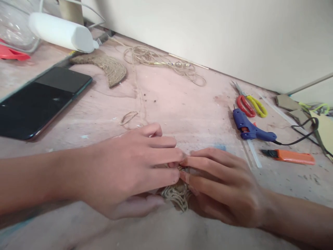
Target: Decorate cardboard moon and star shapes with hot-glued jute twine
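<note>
Watching over the head cam, I've got the left hand [125, 168] and right hand [229, 187] meeting at the fingertips, both pinching a small twine piece [175, 194] low on the tabletop [179, 97]. Blue glue gun [251, 131]'s off to the right, scissors [242, 93] just behind it, orange cutter [295, 157] nearby.

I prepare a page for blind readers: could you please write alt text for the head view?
A person's left fingers and right fingers meet over a small twine piece on a worktable. To the right lie a blue glue gun, scissors and an orange cutter; behind, loose twine; to the left, a phone.
</note>
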The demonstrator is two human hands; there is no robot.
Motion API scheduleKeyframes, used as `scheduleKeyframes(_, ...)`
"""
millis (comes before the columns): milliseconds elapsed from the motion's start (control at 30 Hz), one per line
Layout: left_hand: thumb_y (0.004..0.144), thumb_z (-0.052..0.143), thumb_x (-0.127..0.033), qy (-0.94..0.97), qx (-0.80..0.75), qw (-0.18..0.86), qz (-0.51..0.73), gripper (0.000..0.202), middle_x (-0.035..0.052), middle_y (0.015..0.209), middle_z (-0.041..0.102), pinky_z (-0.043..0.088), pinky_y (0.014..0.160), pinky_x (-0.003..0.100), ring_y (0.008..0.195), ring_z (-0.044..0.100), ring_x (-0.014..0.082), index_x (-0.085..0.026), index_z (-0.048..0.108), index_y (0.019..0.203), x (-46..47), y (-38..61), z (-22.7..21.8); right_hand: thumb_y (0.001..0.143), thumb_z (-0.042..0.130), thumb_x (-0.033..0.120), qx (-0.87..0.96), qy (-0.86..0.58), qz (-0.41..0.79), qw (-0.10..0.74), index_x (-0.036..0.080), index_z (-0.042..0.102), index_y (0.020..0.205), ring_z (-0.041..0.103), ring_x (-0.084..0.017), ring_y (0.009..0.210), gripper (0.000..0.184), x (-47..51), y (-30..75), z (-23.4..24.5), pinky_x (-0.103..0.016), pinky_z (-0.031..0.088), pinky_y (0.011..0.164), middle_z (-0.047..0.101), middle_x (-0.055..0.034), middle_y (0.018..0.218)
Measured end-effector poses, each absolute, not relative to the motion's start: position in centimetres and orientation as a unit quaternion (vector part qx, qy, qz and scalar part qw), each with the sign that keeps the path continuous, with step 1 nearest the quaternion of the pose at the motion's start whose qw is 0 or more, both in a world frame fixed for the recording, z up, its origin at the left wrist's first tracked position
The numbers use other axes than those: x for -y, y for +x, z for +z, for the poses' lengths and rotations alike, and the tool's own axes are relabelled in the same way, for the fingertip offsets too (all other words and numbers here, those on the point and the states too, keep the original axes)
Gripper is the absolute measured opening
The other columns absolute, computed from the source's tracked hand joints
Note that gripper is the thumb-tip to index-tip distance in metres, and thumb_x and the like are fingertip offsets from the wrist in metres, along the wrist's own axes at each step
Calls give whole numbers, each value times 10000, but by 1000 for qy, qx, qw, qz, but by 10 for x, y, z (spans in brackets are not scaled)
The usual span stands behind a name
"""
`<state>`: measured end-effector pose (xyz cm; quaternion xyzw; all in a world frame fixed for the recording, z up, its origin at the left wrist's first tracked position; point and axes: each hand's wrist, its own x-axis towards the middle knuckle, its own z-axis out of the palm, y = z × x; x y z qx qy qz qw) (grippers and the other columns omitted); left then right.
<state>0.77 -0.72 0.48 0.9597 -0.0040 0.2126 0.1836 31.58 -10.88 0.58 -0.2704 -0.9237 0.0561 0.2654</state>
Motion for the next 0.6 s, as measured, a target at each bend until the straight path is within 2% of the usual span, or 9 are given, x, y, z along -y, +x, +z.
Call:
scheduleKeyframes(67, 1217, 654, -272, 958, 21, 192, 211, 119, 109, 1270, 916, 467, 853, 589, 1013, 787, 326, -243, 765, 1249, 7, 8, 5, 1102, 779, 84, 907, -277, 108, 297, 139, 837, 1408, 927, -283, 1143, 317, 106, 317, 7, -446, 822, 1022, 984, -148, 1305)
scheduleKeyframes(167, 1124, 700, -215, 959, 13, 207, 194, 164, 85, 1241, 905, 468, 829, 578, 971, 772, 329, -266, 759, 1268, 8, 6, 9, 1098, 791, 37, 879, -312, 153, 327, 179, 780, 1457, 911, -224, 996, 386, 102, 320, 10, -367, 800, 894, 967, -70, 1145)
scheduleKeyframes(300, 980, 692, -155, 962, 5, 205, 178, 291, 85, 1233, 880, 454, 830, 569, 941, 752, 321, -254, 759, 1245, 7, 4, 15, 1178, 731, 57, 863, -360, 139, 325, 259, 726, 1263, 799, -164, 761, 219, 102, 321, 12, -293, 688, 692, 864, 13, 953)
scheduleKeyframes(433, 970, 679, -150, 962, 3, 208, 175, 262, 73, 1272, 884, 467, 828, 544, 943, 777, 315, -270, 714, 1201, 7, 5, 16, 1285, 551, 141, 851, -389, 130, 326, 307, 580, 1079, 604, -148, 566, 266, 104, 320, 12, -305, 553, 570, 690, 67, 782)
scheduleKeyframes(533, 1000, 626, -151, 963, 0, 205, 177, 237, 71, 1290, 901, 491, 830, 530, 956, 785, 302, -273, 702, 1189, 6, 7, 16, 1322, 523, 190, 873, -357, 121, 310, 307, 512, 1013, 508, -137, 537, 331, 103, 321, 13, -316, 447, 530, 571, 86, 714)
scheduleKeyframes(600, 999, 612, -155, 964, 1, 202, 173, 233, 88, 1342, 912, 511, 838, 540, 993, 798, 301, -264, 711, 1180, 6, 8, 16, 1324, 589, 208, 889, -334, 110, 295, 304, 544, 1013, 542, -145, 585, 329, 103, 321, 13, -325, 458, 553, 611, 73, 736)
